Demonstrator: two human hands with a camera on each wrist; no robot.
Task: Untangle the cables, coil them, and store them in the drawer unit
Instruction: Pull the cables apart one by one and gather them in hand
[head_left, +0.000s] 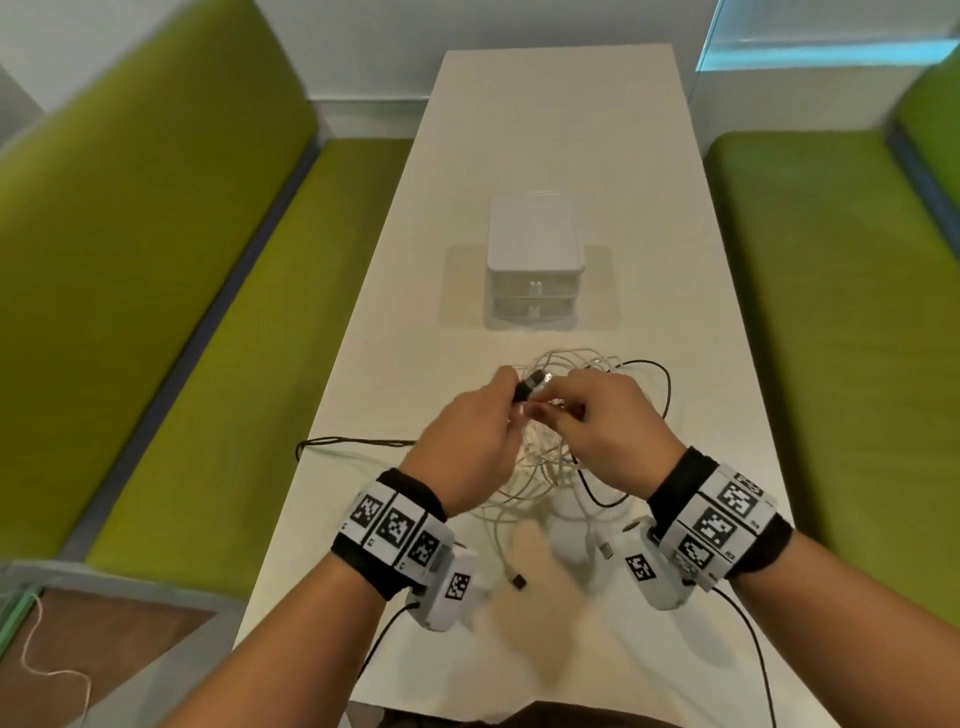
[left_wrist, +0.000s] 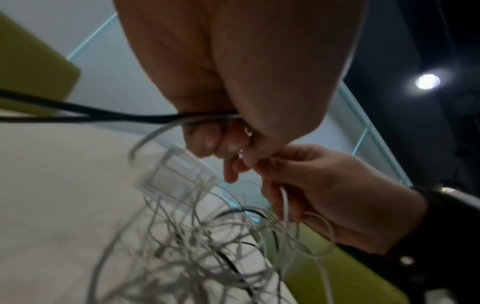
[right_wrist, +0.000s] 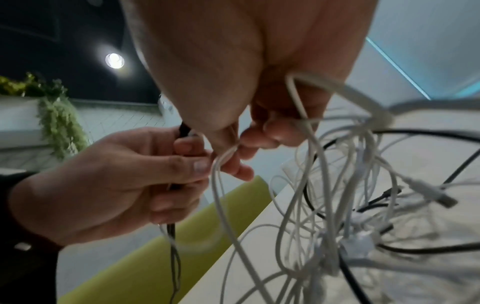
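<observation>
A tangle of white and black cables (head_left: 550, 470) hangs partly lifted off the white table (head_left: 550, 130), between my two hands. My left hand (head_left: 511, 397) grips a black cable just behind its plug (head_left: 532, 385); in the right wrist view the left hand (right_wrist: 187, 164) is curled round that black cable (right_wrist: 172, 228). My right hand (head_left: 558, 410) pinches a white cable (right_wrist: 221, 164) right beside the left hand's fingers. The black cable (head_left: 358, 442) trails off to the left. The white drawer unit (head_left: 532, 260) stands behind the tangle with its two drawers closed.
Green benches run along the left side (head_left: 182, 312) and the right side (head_left: 831, 312) of the table. Loose plugs (head_left: 518, 581) lie near the front edge between my wrists. A black loop (head_left: 665, 387) reaches out to the right of the tangle.
</observation>
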